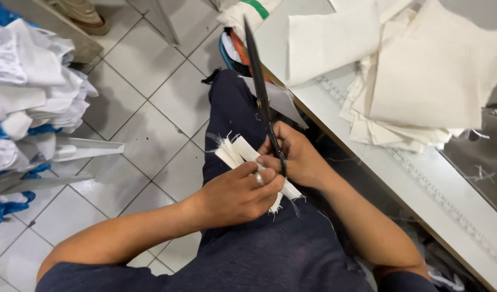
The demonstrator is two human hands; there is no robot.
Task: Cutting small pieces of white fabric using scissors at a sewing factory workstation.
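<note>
Right now my left hand [235, 194] is curled shut around a folded bundle of white cloth strips [238, 154], frayed at the ends, which lies across my lap on my dark blue trousers [232, 111]. A ring sits on one finger of that hand. My right hand [298, 158] is closed on the handles of a long pair of black scissors [258, 81], just beside the bundle on its table side; the blades are together and point up and away from the bundle, toward the edge of the white work table [421, 184]. The two hands touch over the strips.

Beyond the bundle, on the table, lies a loose stack of cream fabric squares [427, 81], with a printed measuring scale running along the table's edge. Away from the bundle on the other side, across the pale tiled floor [151, 97], stands a heap of white and blue cloth pieces [32, 92]. Far past it, someone's shoe [86, 19] rests on the tiles.
</note>
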